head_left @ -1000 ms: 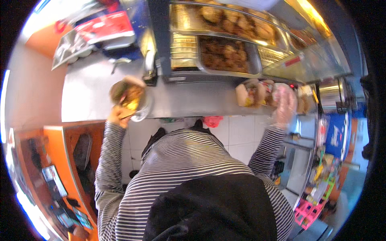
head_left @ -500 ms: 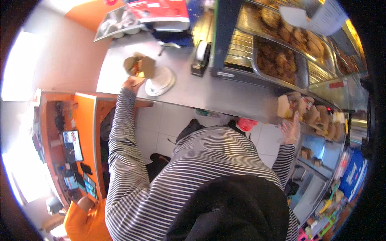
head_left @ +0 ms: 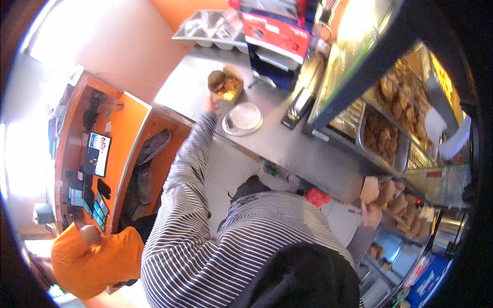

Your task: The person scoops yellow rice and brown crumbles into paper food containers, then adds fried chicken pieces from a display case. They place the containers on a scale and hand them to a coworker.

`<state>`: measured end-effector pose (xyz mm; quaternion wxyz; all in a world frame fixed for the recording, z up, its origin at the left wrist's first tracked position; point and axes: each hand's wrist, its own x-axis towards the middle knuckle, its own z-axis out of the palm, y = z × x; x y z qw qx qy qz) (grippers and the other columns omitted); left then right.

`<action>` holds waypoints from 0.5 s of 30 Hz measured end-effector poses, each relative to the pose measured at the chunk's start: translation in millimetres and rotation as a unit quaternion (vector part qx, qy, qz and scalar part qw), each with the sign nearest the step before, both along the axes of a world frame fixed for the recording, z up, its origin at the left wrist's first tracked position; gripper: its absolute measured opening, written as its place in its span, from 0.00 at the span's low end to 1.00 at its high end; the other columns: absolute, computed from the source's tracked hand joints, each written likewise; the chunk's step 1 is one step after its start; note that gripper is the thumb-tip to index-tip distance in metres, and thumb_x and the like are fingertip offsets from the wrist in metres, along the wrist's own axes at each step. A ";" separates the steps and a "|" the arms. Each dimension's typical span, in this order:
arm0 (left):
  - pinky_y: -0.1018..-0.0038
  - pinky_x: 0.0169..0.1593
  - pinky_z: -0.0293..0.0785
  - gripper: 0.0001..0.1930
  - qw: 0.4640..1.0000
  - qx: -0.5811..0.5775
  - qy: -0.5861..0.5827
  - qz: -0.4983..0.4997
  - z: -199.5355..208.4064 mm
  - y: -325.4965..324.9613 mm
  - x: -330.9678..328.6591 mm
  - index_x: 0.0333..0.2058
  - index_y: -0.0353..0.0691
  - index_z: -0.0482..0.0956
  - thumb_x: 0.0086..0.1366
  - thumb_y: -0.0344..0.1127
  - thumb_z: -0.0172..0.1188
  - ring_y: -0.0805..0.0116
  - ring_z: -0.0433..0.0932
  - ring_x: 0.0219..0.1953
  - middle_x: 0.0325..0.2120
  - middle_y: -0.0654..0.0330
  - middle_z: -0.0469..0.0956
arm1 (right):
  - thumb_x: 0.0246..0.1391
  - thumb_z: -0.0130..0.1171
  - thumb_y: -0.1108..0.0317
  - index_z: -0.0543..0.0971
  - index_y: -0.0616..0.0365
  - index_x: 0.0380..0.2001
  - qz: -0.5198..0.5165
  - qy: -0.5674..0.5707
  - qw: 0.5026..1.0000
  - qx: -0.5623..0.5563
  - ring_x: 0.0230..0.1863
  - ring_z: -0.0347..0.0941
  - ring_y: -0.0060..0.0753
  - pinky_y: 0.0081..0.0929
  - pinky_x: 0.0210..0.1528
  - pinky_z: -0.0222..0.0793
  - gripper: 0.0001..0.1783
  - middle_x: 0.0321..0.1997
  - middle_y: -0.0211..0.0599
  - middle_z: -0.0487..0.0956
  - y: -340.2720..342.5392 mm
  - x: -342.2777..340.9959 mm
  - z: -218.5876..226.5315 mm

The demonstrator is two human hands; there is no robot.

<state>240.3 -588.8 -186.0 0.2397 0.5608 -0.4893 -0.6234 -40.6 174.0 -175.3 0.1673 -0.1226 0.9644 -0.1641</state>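
Observation:
At the left end of the steel counter (head_left: 277, 146), my left hand (head_left: 213, 105) grips the near left side of an open cardboard food box (head_left: 237, 77). Fried-looking food and something yellow show inside it. Close by on the right lies a white round scale (head_left: 248, 116) with a small dark display, its top bare. Far to the right, my right hand (head_left: 371, 214) is blurred, with its fingers up against a row of brown cardboard food boxes (head_left: 386, 192). Whether those fingers hold anything does not show.
A heated glass cabinet with trays of fried pieces (head_left: 381, 134) stands on the right. Beside it are a black dispenser (head_left: 297, 110) and a red box (head_left: 275, 37). A grey divided tray (head_left: 208, 28) sits at the back. Someone in orange (head_left: 97, 259) is at lower left.
The view has swung, shifting the counter rightward. The food box in my left hand has tipped so its contents show more. My right hand, earlier spread open, has moved against the row of boxes.

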 end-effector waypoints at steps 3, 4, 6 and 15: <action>0.62 0.52 0.68 0.23 0.942 -0.198 -0.195 -0.190 -37.0 49.4 12.2 0.54 0.40 0.67 0.62 0.41 0.52 0.49 0.71 0.49 0.47 0.47 0.72 | 0.47 0.65 0.67 0.70 0.62 0.50 0.027 0.105 0.991 -0.072 0.52 0.68 0.34 0.32 0.51 0.69 0.27 0.52 0.38 0.72 -9.2 24.9 21.7; 0.62 0.53 0.67 0.21 0.930 -0.212 -0.209 -0.217 -39.2 64.5 16.2 0.52 0.41 0.72 0.62 0.43 0.53 0.50 0.71 0.51 0.48 0.47 0.72 | 0.47 0.65 0.66 0.70 0.62 0.50 -0.001 0.048 0.989 -0.138 0.51 0.69 0.34 0.32 0.50 0.70 0.27 0.53 0.39 0.72 -14.1 30.9 31.4; 0.66 0.53 0.68 0.17 0.891 -0.359 -0.199 -0.193 -32.9 99.2 17.5 0.44 0.45 0.78 0.57 0.43 0.61 0.54 0.73 0.48 0.45 0.49 0.74 | 0.45 0.67 0.63 0.71 0.61 0.49 0.053 0.021 0.989 -0.139 0.48 0.72 0.36 0.32 0.47 0.71 0.29 0.49 0.41 0.74 -27.6 44.9 48.9; 0.67 0.46 0.73 0.25 0.898 -0.306 -0.242 -0.201 28.9 220.4 2.6 0.48 0.43 0.72 0.52 0.41 0.66 0.57 0.75 0.39 0.42 0.49 0.70 | 0.46 0.65 0.62 0.68 0.61 0.52 0.045 -0.326 0.865 -0.379 0.45 0.73 0.40 0.37 0.43 0.76 0.30 0.47 0.42 0.74 -146.9 82.7 101.9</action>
